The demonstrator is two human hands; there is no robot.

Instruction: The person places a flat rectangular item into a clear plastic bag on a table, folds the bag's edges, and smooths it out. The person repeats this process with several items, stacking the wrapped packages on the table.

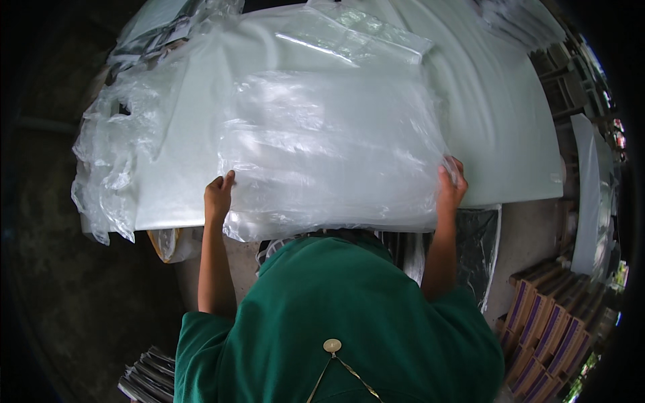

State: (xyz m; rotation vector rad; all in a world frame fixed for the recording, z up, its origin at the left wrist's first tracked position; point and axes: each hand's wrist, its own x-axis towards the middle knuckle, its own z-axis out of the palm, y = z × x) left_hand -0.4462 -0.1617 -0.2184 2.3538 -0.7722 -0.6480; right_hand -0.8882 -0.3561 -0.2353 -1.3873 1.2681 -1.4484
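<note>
The pale-covered worktable [500,121] is viewed from the wearer's head, above its near edge, with the fisheye lens aimed steeply down. The wearer's green shirt [336,295] is taken in close below the lens, on the near side of the worktable, whose straight edges are bowed.

Clear over pale mint, beside deep green.
Pale mint across the counter [500,151], clear with whitish streaks on the plastic sheet [336,154] atop it. Clear and milky too on the crumpled plastic [117,144] at the counter's left end and the folded plastic [359,33] toward its far edge. Plain deep green on the shirt [349,295] at the counter's near side, pale gold on the round disc [332,345] farther back from it. Brown banded with purple on the boxes [544,329] to the counter's near right.
</note>
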